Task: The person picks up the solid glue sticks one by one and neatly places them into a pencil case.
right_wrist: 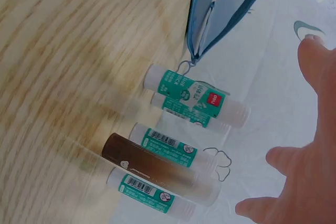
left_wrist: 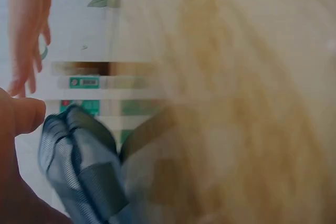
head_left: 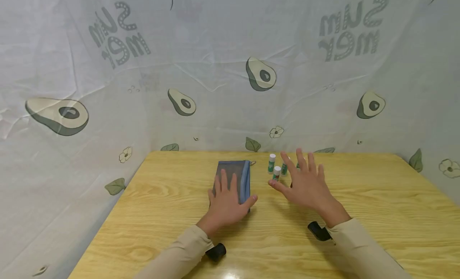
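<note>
My left hand [head_left: 226,205] is spread over a blue-edged mesh zip pouch [head_left: 230,173], its fingers straight; whether it touches the pouch I cannot tell. In the left wrist view the pouch [left_wrist: 89,166] stands up beside the thumb, zip side showing. My right hand [head_left: 307,183] hovers with fingers spread beside several upright glue sticks [head_left: 272,164], holding nothing. Green labels and white caps mark the glue sticks [right_wrist: 194,95] in the right wrist view. Among them stands a brown-to-clear tube [right_wrist: 152,163], mostly hidden by the right hand in the head view.
A wood-grain table [head_left: 161,199] lies beneath both hands. Behind and beside it hangs a pale cloth [head_left: 215,71] printed with avocados, leaves and flowers. Each wrist carries a small black device [head_left: 217,252]. A small ring hangs from the pouch's zip end.
</note>
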The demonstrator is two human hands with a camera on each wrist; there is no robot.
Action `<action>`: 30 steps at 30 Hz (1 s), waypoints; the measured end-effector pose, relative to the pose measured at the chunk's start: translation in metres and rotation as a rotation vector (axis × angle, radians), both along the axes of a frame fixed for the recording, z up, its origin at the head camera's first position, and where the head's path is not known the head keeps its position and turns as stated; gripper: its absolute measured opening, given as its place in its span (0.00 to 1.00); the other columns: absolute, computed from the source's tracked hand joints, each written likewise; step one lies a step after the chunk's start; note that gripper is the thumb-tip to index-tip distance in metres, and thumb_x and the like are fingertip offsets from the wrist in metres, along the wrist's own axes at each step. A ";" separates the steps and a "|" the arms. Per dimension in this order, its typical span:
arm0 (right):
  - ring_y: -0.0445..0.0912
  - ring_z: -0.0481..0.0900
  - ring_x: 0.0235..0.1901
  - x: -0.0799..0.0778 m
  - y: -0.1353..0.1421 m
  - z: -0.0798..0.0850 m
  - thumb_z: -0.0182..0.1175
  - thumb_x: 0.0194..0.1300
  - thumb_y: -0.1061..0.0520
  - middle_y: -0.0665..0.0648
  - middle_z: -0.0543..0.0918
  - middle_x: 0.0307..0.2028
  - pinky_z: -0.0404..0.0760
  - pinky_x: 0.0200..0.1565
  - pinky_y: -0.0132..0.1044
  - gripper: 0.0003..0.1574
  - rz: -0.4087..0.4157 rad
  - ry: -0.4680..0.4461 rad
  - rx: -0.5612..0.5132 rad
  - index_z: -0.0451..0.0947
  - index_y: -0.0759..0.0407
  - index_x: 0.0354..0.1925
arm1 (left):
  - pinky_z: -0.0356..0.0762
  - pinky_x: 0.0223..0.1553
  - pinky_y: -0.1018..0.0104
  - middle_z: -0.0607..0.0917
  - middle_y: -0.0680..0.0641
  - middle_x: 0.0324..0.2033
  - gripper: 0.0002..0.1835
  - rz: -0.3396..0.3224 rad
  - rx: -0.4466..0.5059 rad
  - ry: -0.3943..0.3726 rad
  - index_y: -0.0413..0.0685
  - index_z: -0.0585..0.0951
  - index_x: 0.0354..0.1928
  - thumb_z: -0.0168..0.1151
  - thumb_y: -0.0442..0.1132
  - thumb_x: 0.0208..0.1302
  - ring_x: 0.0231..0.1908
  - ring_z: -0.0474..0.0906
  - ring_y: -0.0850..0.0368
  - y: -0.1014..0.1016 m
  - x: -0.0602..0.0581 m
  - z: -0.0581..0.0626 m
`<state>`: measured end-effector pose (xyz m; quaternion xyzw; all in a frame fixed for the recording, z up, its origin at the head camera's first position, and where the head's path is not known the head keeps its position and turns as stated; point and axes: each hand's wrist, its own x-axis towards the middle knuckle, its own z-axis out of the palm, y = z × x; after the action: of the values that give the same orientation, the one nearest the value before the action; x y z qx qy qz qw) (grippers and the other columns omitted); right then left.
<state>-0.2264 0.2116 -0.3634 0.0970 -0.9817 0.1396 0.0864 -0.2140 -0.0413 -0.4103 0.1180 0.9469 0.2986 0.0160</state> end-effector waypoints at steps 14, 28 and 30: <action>0.80 0.35 0.81 0.004 0.001 0.001 0.56 0.71 0.22 0.74 0.42 0.84 0.41 0.71 0.86 0.62 -0.001 -0.021 -0.004 0.46 0.47 0.87 | 0.35 0.77 0.19 0.35 0.32 0.85 0.51 0.065 0.082 -0.080 0.46 0.47 0.87 0.54 0.65 0.76 0.83 0.27 0.24 0.004 -0.004 -0.010; 0.80 0.36 0.81 0.003 0.005 0.000 0.54 0.72 0.21 0.74 0.41 0.85 0.41 0.71 0.86 0.63 -0.011 -0.044 -0.037 0.43 0.48 0.87 | 0.31 0.81 0.27 0.46 0.29 0.84 0.30 0.156 0.382 -0.060 0.54 0.63 0.83 0.35 0.49 0.85 0.84 0.34 0.28 0.000 -0.008 -0.017; 0.80 0.36 0.81 0.003 0.006 0.000 0.54 0.72 0.21 0.73 0.40 0.85 0.41 0.71 0.86 0.63 -0.010 -0.045 -0.050 0.42 0.48 0.88 | 0.31 0.81 0.27 0.48 0.28 0.83 0.29 0.160 0.422 -0.047 0.52 0.66 0.82 0.34 0.46 0.85 0.84 0.36 0.27 -0.001 -0.008 -0.017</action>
<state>-0.2231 0.2175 -0.3632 0.0867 -0.9800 0.1657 0.0674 -0.2221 -0.0427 -0.4277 0.0364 0.8691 0.4932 -0.0110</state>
